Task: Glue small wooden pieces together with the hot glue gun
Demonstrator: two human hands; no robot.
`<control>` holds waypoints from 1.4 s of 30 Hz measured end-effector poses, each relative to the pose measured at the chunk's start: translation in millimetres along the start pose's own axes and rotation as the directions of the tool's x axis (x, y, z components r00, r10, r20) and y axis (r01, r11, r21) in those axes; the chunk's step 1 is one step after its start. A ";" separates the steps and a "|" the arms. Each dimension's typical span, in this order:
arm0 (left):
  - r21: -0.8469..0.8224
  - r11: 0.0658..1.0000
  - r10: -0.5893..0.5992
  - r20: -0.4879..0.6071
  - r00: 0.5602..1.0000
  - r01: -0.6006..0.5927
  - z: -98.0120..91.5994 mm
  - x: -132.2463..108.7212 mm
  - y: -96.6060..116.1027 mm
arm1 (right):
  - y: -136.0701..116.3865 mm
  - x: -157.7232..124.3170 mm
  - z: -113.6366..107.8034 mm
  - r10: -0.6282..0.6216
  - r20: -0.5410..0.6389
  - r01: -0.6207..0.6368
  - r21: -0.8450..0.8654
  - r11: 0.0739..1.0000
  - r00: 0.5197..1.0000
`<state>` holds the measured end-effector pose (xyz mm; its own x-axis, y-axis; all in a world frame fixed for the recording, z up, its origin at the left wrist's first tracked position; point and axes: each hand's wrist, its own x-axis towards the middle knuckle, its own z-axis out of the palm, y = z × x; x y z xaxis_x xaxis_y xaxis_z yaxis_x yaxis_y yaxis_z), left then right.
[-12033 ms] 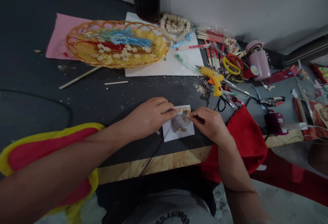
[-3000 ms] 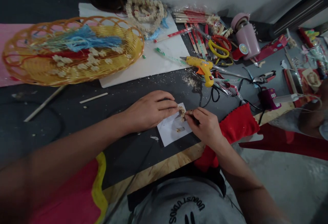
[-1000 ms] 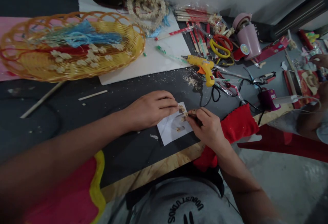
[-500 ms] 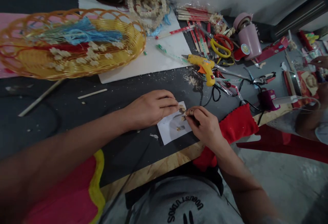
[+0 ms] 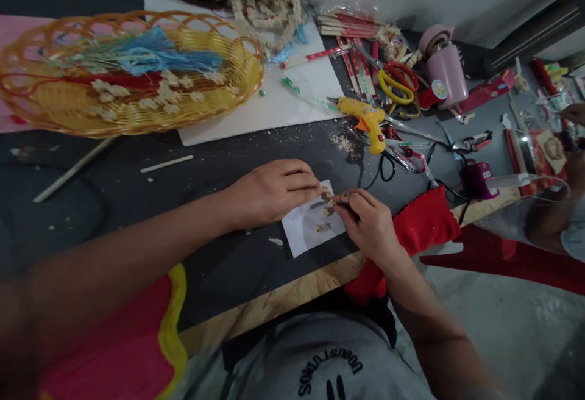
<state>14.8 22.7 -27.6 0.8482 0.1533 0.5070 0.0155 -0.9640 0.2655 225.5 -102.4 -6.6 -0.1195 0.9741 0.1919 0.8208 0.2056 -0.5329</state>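
A white card (image 5: 305,229) lies on the dark tabletop near its front edge, with a few small tan pieces (image 5: 319,228) on it. My left hand (image 5: 278,191) rests palm down over the card's far left side, fingers stretched out and lying close together. From the right, my right hand (image 5: 365,220) reaches over the card with thumb and forefinger pinched. A tiny pale bit shows at those fingertips, beside the tan pieces; what exactly the pinch holds is too small to make out.
Beyond my hands are a yellow glue gun (image 5: 363,119), yellow-handled scissors (image 5: 395,88) and a pink bottle (image 5: 446,74). A yellow basket (image 5: 242,92) with blue tassels stands back left. Red cloth (image 5: 427,220) lies at my right. Another person's hand (image 5: 573,113) shows far right.
The view has shifted slightly. My right fingertips have drawn back a little from the middle of the card; my left hand stays in place on it.
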 end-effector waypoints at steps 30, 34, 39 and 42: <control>-0.021 0.999 -0.043 0.038 0.998 0.044 -1.1 -1.0 0.9 | 2.9 -1.9 4.7 0.024 -0.029 -0.026 -0.074 0.997 0.999; -0.052 0.997 -0.049 0.031 0.998 0.051 0.7 -2.4 -0.3 | 3.3 -2.1 4.9 -0.019 -0.051 0.014 -0.104 0.994 0.998; -0.017 1.000 -0.008 0.016 1.000 0.009 1.1 -1.9 -1.1 | 2.4 -2.4 4.1 -0.035 -0.053 0.025 -0.177 0.984 0.998; 0.001 1.000 -0.009 0.027 1.000 0.009 0.3 -1.7 -0.9 | 1.7 -2.3 4.3 -0.032 -0.051 0.023 -0.177 0.984 0.998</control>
<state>13.5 23.2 -28.9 0.8618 0.1558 0.4828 0.0236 -0.9629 0.2688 224.8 -103.8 -11.5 -0.1173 0.9610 0.2506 0.9039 0.2078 -0.3739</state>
